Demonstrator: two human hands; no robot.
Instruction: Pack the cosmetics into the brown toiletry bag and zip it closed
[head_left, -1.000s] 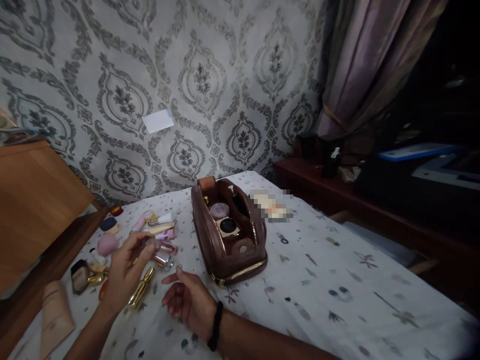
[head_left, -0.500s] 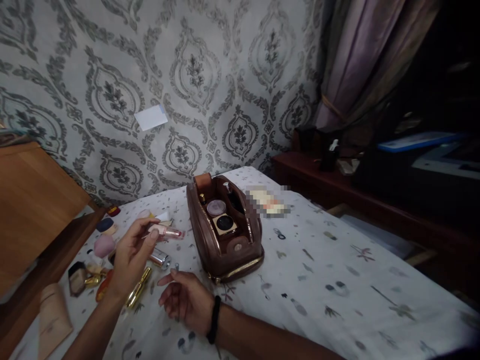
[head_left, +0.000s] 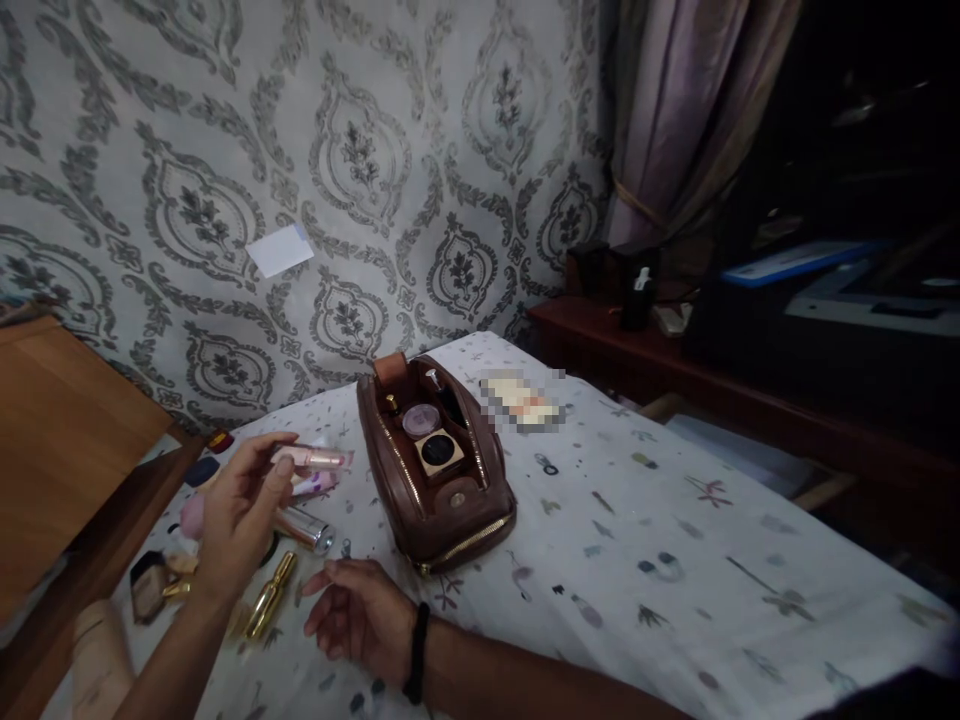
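Note:
Between the thumb and fingers of my left hand (head_left: 251,495) is a pink lip gloss tube (head_left: 322,458), held level above the scattered cosmetics. My right hand (head_left: 364,610) rests low, palm partly up, fingers loosely curled and apart, with nothing in it. It lies just right of a gold tube (head_left: 270,596). A silver cylinder (head_left: 304,530) lies beneath my left hand. The brown bag (head_left: 450,525) stands unzipped to the right of the gloss. Inside it are a round lilac compact (head_left: 421,421), a square compact with a black circle (head_left: 439,452) and a silver-capped item (head_left: 435,379).
At the left lie a beige tube (head_left: 101,655), a dark-edged bottle (head_left: 148,587) and a pink sponge (head_left: 192,515), near a wooden panel (head_left: 67,440). A blurred yellowish item (head_left: 521,400) lies right of the bag. Behind is a dark red cabinet (head_left: 592,345).
The view has shifted, so the bag and cosmetics appear further left. My left hand still holds the gloss tube. My right hand remains beside the gold tube.

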